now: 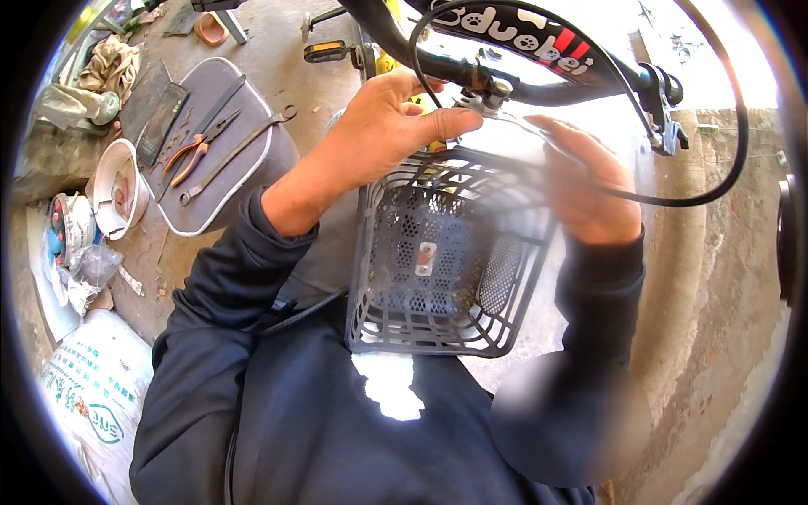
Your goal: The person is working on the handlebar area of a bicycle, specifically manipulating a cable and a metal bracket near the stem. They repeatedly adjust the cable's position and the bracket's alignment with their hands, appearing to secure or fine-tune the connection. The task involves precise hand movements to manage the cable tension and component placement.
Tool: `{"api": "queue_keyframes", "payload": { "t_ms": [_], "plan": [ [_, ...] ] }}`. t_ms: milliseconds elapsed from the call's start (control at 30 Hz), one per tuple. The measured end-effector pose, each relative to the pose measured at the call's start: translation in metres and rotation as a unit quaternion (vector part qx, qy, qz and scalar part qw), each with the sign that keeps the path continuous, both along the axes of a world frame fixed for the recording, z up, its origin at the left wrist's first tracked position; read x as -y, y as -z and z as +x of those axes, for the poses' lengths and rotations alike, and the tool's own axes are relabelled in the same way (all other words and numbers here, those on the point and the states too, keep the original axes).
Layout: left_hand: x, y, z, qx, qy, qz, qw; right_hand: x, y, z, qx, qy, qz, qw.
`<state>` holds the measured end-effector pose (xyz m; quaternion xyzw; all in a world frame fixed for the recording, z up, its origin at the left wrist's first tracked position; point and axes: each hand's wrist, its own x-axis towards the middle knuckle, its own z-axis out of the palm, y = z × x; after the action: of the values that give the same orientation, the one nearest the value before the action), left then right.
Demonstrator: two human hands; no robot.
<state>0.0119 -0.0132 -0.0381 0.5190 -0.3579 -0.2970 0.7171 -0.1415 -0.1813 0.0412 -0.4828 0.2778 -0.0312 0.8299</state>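
Dusty concrete yard; tools at ten o'clock. My left hand (379, 135) pinches the clamp bolt (488, 97); right hand (589, 181), fingers loosely curled, empty, touches the black basket (446, 252). The bolt might drop through the mesh.

Left hand (383, 126) pinching, right hand (589, 181) loosely curled.

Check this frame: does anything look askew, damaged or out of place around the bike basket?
Nothing is plainly damaged. The grey basket hangs tilted under the handlebar, both hands at its top edge: left hand, right hand. Pliers and a wrench lie on a grey tray.
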Motion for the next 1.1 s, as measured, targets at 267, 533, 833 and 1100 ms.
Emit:
{"api": "queue_keyframes", "payload": {
  "t_ms": [267, 533, 833, 1100],
  "plan": [
    [0.012, 0.000, 0.008, -0.010, 0.084, 0.036, 0.996, -0.002, -0.002, -0.004, -0.001, 0.008, -0.048, 0.999],
    [0.012, 0.007, 0.013, -0.073, 0.097, 0.035, 0.992, -0.008, -0.002, -0.005, 0.003, 0.030, -0.014, 0.999],
    [0.016, 0.011, 0.013, -0.149, 0.117, 0.011, 0.982, -0.046, -0.033, -0.006, -0.052, 0.056, -0.154, 0.985],
    [0.024, 0.025, 0.007, -0.235, 0.140, -0.044, 0.961, -0.022, -0.022, -0.015, -0.022, 0.020, -0.163, 0.986]
  ]
}}
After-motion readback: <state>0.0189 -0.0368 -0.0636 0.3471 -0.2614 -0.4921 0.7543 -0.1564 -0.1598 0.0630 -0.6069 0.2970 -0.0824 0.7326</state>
